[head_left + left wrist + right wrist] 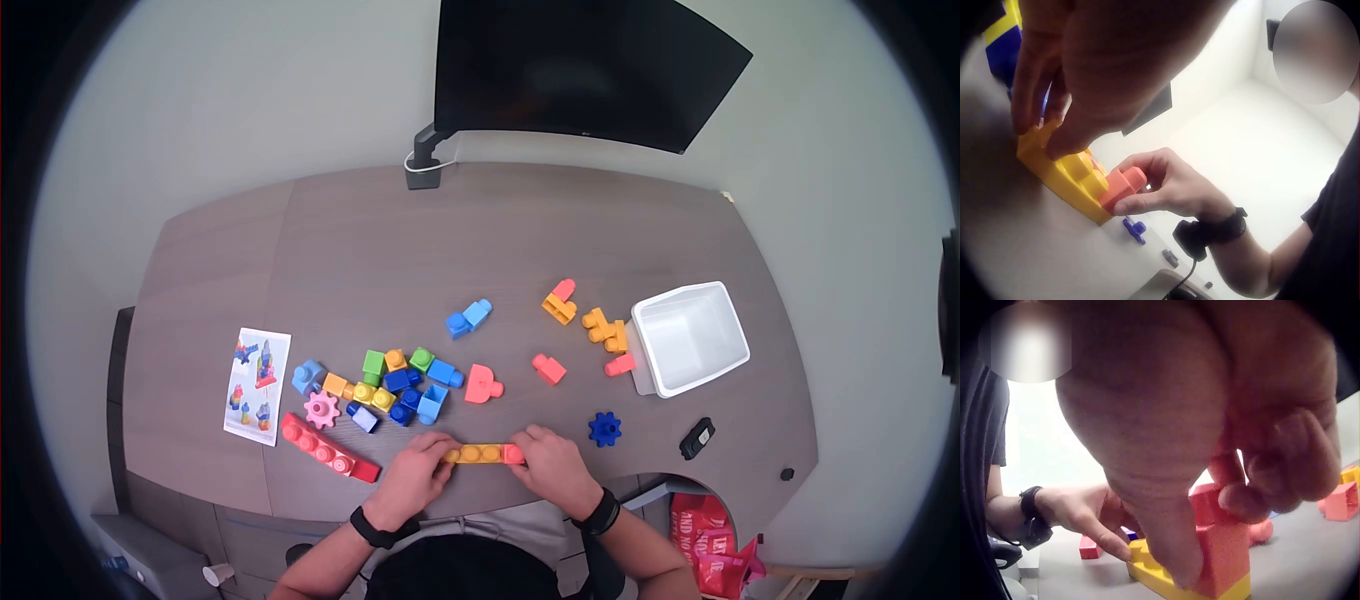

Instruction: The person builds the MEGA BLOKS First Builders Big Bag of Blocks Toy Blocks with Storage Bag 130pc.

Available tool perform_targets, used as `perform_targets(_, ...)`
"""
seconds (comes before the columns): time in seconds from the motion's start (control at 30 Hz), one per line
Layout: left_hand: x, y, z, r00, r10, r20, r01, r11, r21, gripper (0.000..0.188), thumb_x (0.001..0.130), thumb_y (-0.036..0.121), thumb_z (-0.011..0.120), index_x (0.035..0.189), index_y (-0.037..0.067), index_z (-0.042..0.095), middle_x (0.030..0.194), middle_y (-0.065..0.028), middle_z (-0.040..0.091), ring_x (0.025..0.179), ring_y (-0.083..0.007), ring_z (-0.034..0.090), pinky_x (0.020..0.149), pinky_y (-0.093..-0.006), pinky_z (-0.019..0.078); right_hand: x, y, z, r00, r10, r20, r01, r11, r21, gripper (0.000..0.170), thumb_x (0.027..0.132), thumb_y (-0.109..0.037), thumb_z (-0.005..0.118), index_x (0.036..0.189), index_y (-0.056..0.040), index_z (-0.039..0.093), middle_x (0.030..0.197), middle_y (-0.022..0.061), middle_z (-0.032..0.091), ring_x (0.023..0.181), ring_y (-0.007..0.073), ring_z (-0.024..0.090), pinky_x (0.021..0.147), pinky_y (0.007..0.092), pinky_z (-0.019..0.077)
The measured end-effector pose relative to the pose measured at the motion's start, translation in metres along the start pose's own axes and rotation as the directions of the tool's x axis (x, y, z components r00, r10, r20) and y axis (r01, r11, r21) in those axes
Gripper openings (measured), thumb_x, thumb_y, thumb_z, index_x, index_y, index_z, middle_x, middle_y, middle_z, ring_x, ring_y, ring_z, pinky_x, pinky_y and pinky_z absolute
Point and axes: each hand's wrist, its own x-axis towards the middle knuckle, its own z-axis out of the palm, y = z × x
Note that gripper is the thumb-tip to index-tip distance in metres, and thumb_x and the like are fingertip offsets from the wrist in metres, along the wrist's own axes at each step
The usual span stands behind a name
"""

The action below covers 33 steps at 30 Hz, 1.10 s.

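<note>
Near the front edge of the table, a long yellow building block with round studs lies between the two hands. My left hand pinches its left end between thumb and fingers. A red block sits upright on the right end of the yellow one, its stud pointing up. Thumb and fingers of my right hand hold that red block from both sides, as the right wrist view also shows. Left of the hands lies a long red block with a row of studs.
Several coloured blocks cluster behind the left hand, beside a picture sheet. A round red piece lies behind the hands. To the right are a blue gear, a white bin and a small black device.
</note>
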Motion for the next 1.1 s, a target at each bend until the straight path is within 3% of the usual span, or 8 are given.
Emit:
perform_targets(0.13, 0.002, -0.001, -0.003, 1.000, 0.002, 0.007, -0.002, 1.000, 0.013, 0.032, 0.097, 0.002, 0.078, 0.128, 0.005, 0.077, 0.132, -0.0151, 0.074, 0.121, -0.0420, 0.071, 0.106, -0.0504, 0.0603, 0.005, 0.025, -0.035, 1.000, 0.014, -0.014, -0.013, 0.996, 0.087, 0.057, 0.089, -0.028, 0.094, 0.138, -0.0100, 0.073, 0.121, 0.0143, 0.071, 0.112, 0.0406, 0.074, 0.091, 0.0523, 0.0639)
perform_targets(0.2, 0.000, 0.000, -0.003, 1.000, -0.010, 0.012, 0.010, 1.000, 0.024, 0.031, 0.096, 0.002, 0.079, 0.128, 0.005, 0.078, 0.132, -0.0153, 0.075, 0.121, -0.0413, 0.072, 0.106, -0.0495, 0.0606, 0.013, 0.044, -0.063, 0.980, 0.181, -0.082, -0.185, 0.982, -0.039, 0.060, 0.091, -0.027, 0.092, 0.144, -0.0103, 0.069, 0.135, 0.0164, 0.070, 0.125, 0.0426, 0.072, 0.097, 0.0560, 0.0638)
perform_targets(0.27, 0.000, 0.001, -0.004, 1.000, -0.022, 0.011, 0.021, 0.999, 0.039, 0.032, 0.095, 0.002, 0.081, 0.126, 0.005, 0.078, 0.130, -0.0157, 0.076, 0.120, -0.0400, 0.073, 0.107, -0.0477, 0.0611, 0.019, 0.097, -0.056, 0.916, 0.211, -0.341, -0.257, 0.962, -0.095, 0.054, 0.091, -0.022, 0.092, 0.139, -0.0089, 0.073, 0.138, 0.0173, 0.070, 0.127, 0.0438, 0.070, 0.101, 0.0542, 0.0631)
perform_targets(0.37, 0.000, -0.001, -0.004, 1.000, -0.016, 0.022, 0.015, 0.999, 0.035, 0.032, 0.095, 0.002, 0.081, 0.127, 0.005, 0.078, 0.130, -0.0152, 0.076, 0.121, -0.0394, 0.073, 0.106, -0.0476, 0.0611, 0.031, 0.143, -0.061, 0.906, 0.276, -0.320, -0.343, 0.923, -0.174, 0.052, 0.086, -0.011, 0.092, 0.136, -0.0106, 0.078, 0.140, 0.0179, 0.071, 0.126, 0.0428, 0.069, 0.104, 0.0520, 0.0616)
perform_targets(0.57, -0.001, -0.004, -0.003, 0.999, 0.040, 0.005, -0.040, 0.999, 0.036, 0.032, 0.097, 0.002, 0.077, 0.130, 0.005, 0.076, 0.133, -0.0139, 0.073, 0.120, -0.0404, 0.070, 0.105, -0.0493, 0.0605, 0.039, 0.154, -0.036, 0.918, 0.182, -0.352, -0.327, 0.850, -0.413, 0.021, 0.091, 0.001, 0.076, 0.111, -0.0044, 0.080, 0.131, 0.0181, 0.070, 0.125, 0.0414, 0.067, 0.101, 0.0514, 0.0622)
perform_targets(0.77, -0.001, -0.005, -0.004, 0.999, 0.038, 0.027, -0.040, 0.997, 0.070, 0.039, 0.098, 0.002, 0.079, 0.136, 0.006, 0.075, 0.132, -0.0151, 0.075, 0.120, -0.0399, 0.073, 0.105, -0.0475, 0.0619, 0.038, 0.151, -0.047, 0.949, 0.195, -0.248, -0.296, 0.821, -0.488, 0.010, 0.099, -0.004, 0.072, 0.109, -0.0026, 0.076, 0.119, 0.0169, 0.069, 0.116, 0.0371, 0.069, 0.095, 0.0463, 0.0638)
perform_targets(0.97, -0.003, 0.002, -0.018, 0.980, -0.194, 0.041, 0.198, 0.966, -0.164, 0.066, 0.098, 0.017, 0.091, 0.158, 0.009, 0.063, 0.138, -0.0188, 0.074, 0.121, -0.0398, 0.076, 0.105, -0.0473, 0.0637, 0.016, 0.061, -0.081, 0.952, 0.044, -0.303, -0.044, 0.999, 0.005, 0.018, 0.106, -0.007, 0.072, 0.122, 0.0002, 0.069, 0.123, 0.0220, 0.071, 0.114, 0.0444, 0.071, 0.096, 0.0523, 0.0614)
perform_targets(1.1, -0.003, 0.019, -0.036, 0.999, -0.013, -0.033, 0.009, 0.995, -0.100, 0.071, 0.097, 0.033, 0.094, 0.158, 0.009, 0.065, 0.139, -0.0186, 0.074, 0.122, -0.0392, 0.074, 0.099, -0.0483, 0.0636, -0.002, -0.004, -0.071, 0.960, -0.111, -0.258, 0.172, 0.958, 0.230, 0.030, 0.102, -0.011, 0.082, 0.129, -0.0044, 0.070, 0.128, 0.0198, 0.075, 0.119, 0.0438, 0.074, 0.099, 0.0503, 0.0627)
